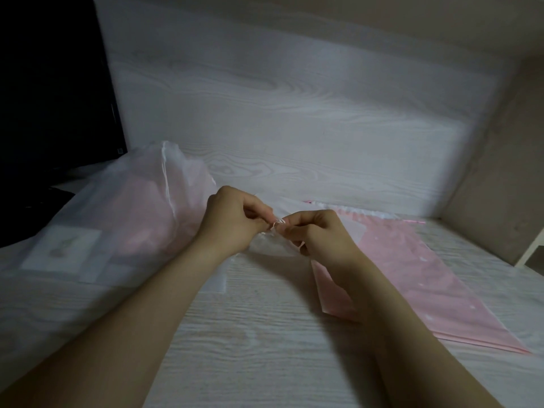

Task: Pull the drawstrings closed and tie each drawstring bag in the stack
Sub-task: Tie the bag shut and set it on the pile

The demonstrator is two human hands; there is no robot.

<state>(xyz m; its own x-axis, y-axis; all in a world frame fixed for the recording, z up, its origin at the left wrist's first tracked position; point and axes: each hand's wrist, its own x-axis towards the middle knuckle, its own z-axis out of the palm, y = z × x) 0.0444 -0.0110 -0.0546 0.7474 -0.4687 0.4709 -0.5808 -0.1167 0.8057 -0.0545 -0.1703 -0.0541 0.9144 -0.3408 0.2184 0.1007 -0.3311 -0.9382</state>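
Head view. The work surface is a white wood-grain table [265,343], backed by a panel of the same finish [294,98] and bounded on the right by a beige side wall [485,187]. A large dark object [50,98] stands at the far left; what it is cannot be told. In front of it lies a bulky translucent white sack [132,213] with pink contents, bearing a pale label [63,245] on its near face. The sack sits just beside the left wrist without blocking the work. On the right, a stack of pink bags [412,275] lies flat on the table, its gathered top edge towards the back panel. The right forearm crosses over the stack's near left corner and hides part of it.

The drawstring bag [270,247] being worked on is a small, pale, translucent one at centre, between the two hands, its lower part hidden behind them. Whether it rests on the table cannot be determined.

Both forearms reach in from the bottom edge and converge at centre. The left hand [232,222] has its fingers curled and pinches the white drawstring [276,225] at the fingertips. The right hand [318,231], likewise curled, pinches the same drawstring from the opposite side. The fingertips of both hands nearly meet above the bag's mouth.
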